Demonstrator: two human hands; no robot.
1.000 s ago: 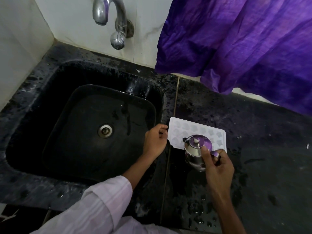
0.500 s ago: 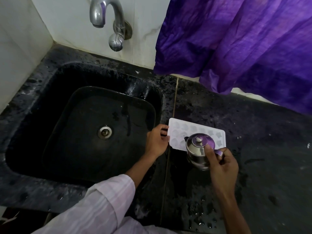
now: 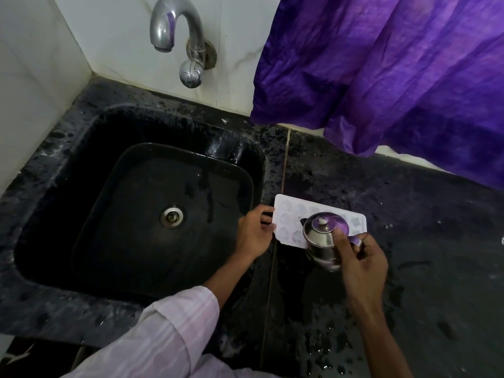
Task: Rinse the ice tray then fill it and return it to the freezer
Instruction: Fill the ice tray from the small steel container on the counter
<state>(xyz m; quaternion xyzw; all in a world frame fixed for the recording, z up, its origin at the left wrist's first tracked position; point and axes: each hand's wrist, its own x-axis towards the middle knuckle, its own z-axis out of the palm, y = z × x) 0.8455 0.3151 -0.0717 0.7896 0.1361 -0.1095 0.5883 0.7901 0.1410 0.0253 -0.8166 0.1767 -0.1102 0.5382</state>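
A white ice tray lies flat on the wet black counter just right of the sink. My left hand grips the tray's left edge. My right hand holds a small lidded steel jug by its handle, thumb on the lid, above the tray's near right part. The jug's spout points left over the cells. The jug hides part of the tray. I cannot tell if water is flowing.
A black sink with a steel drain lies to the left, a steel tap on the white wall above it. A purple curtain hangs over the back right of the counter, which is speckled with droplets.
The jug has shifted slightly along the tray in my right hand. My left hand stays on the tray's left edge.
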